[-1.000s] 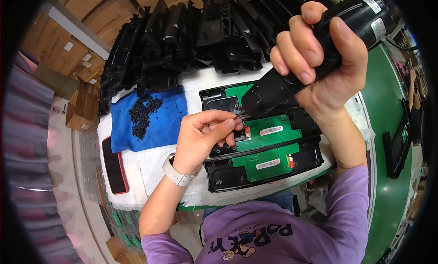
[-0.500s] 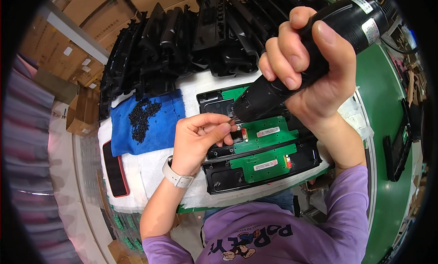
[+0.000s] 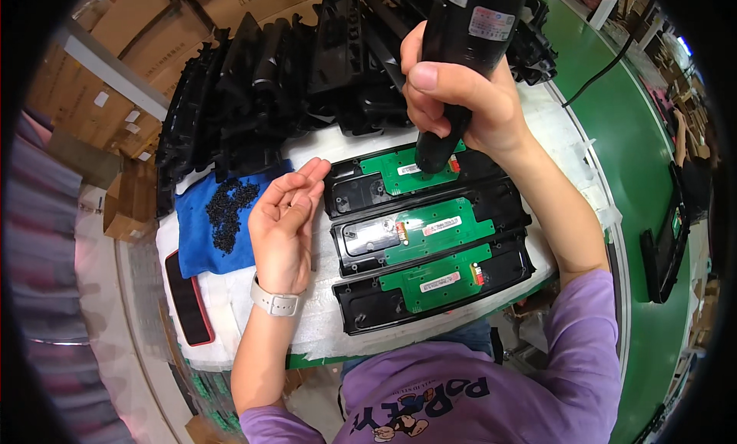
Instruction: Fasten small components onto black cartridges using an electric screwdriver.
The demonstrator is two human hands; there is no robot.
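My right hand (image 3: 461,98) grips a black electric screwdriver (image 3: 461,52) held nearly upright, its tip pressed on the green circuit board (image 3: 399,166) of the farthest of three black plastic housings (image 3: 430,236) lying side by side on white foam. My left hand (image 3: 285,221) lies palm up with fingers loosely apart, just left of the housings, holding nothing that I can see. A white watch sits on that wrist. A pile of small black screws (image 3: 229,207) rests on a blue cloth (image 3: 199,236) left of the hand.
A heap of black plastic housings (image 3: 307,75) fills the back of the bench. A black phone with a red edge (image 3: 188,298) lies at the left front. Cardboard boxes (image 3: 100,83) stand at the far left. A green conveyor belt (image 3: 637,175) runs on the right.
My left hand has left the middle board and turned palm up at the left. The screwdriver has swung upright and moved left onto the farthest board.
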